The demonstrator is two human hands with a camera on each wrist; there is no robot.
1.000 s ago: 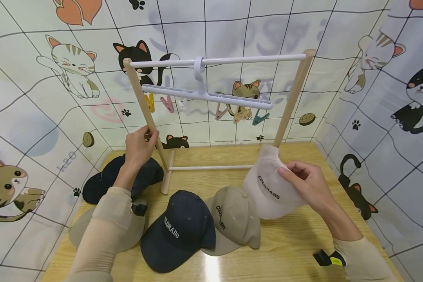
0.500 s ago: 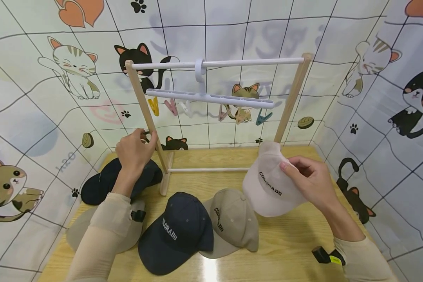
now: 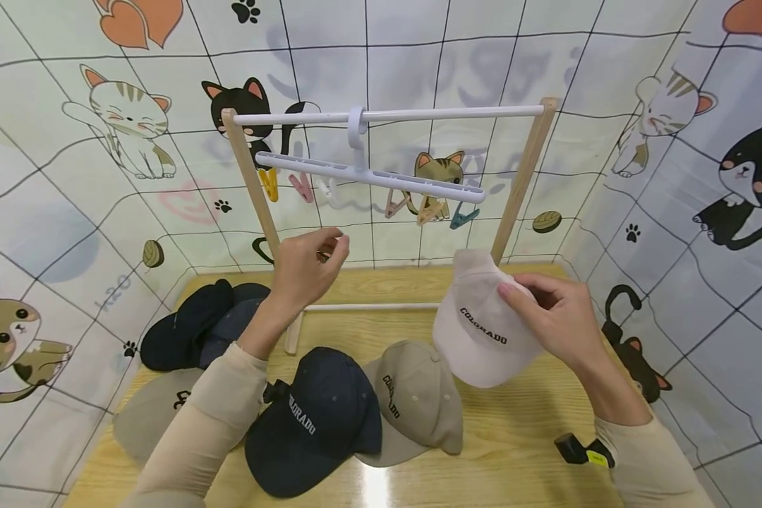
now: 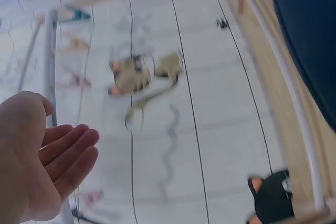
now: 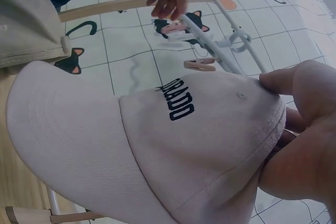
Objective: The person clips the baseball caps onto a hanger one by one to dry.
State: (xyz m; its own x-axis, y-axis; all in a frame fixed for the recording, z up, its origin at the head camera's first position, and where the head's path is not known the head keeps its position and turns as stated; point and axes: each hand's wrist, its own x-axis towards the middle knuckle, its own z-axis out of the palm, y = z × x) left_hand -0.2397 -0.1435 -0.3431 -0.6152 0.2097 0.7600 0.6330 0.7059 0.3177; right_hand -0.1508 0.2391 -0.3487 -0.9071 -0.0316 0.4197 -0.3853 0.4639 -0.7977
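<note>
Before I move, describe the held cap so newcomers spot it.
Find the rack on the table. In front of its right post, the right hand pinches a pale cap. Unlike the nearby tan cap and navy cap, it's pinkish white.

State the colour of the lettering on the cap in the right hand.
Black lettering, clearest in the right wrist view.
</note>
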